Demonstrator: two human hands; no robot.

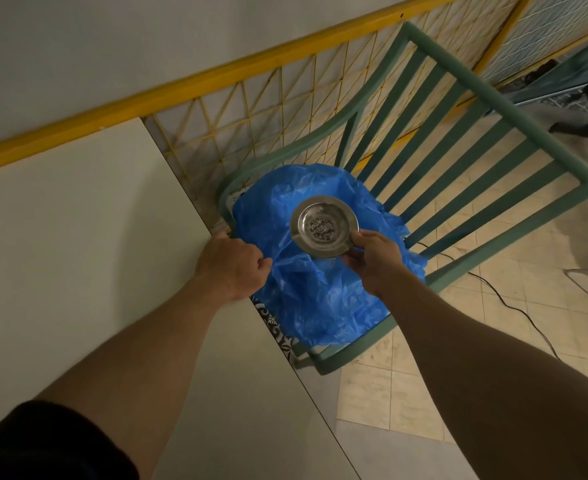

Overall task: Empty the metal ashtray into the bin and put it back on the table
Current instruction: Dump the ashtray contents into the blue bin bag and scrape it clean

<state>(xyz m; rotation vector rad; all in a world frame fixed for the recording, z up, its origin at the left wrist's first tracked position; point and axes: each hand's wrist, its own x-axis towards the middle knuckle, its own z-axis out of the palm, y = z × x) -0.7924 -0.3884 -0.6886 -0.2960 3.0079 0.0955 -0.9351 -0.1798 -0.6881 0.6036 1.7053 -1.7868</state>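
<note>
A round metal ashtray point(323, 226) with a small heap of grey ash in its middle is held level above a crumpled blue plastic bag point(320, 299). My right hand point(375, 261) grips the ashtray by its near right rim. My left hand point(231, 266) pinches the bag's left edge, close to the corner of the white table point(77, 254). The bag lies on the seat of a green chair point(458, 157). I cannot see the bag's opening or any bin under it.
The white table fills the left half of the view, its edge running diagonally past my left hand. A yellow wire fence point(251, 105) stands behind the chair. A black cable point(514, 306) trails over the tiled floor on the right.
</note>
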